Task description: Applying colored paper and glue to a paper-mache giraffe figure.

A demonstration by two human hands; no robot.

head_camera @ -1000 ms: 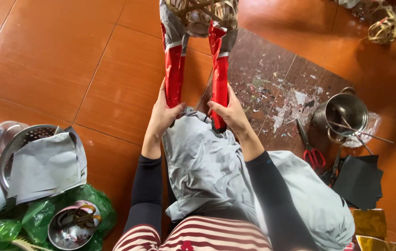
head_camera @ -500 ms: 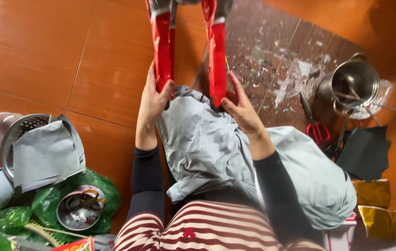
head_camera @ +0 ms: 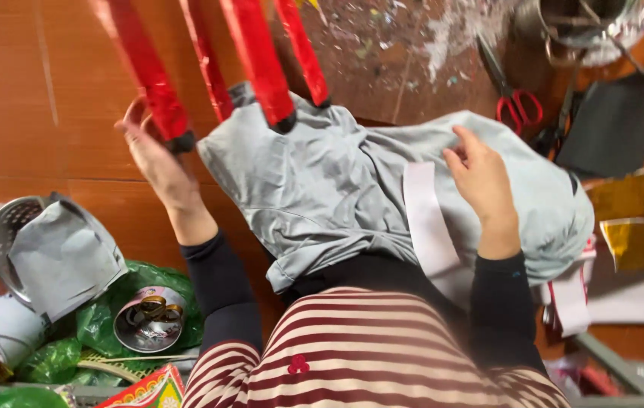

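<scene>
Bare tiled floor [head_camera: 58, 91] lies open left; scissors [head_camera: 514, 94] crowd right.

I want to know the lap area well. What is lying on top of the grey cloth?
On the grey cloth lie a white paper strip, the right hand beside it, and the black ends of red-wrapped legs. Whatever lies under the cloth is covered.

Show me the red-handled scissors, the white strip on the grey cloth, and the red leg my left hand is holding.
red-handled scissors [head_camera: 517, 106], head view, on the red handle loops.
white strip [head_camera: 428, 219], head view, mid-length.
red leg [head_camera: 148, 79], head view, on its wrapped shaft above the left hand [head_camera: 157, 155].
</scene>
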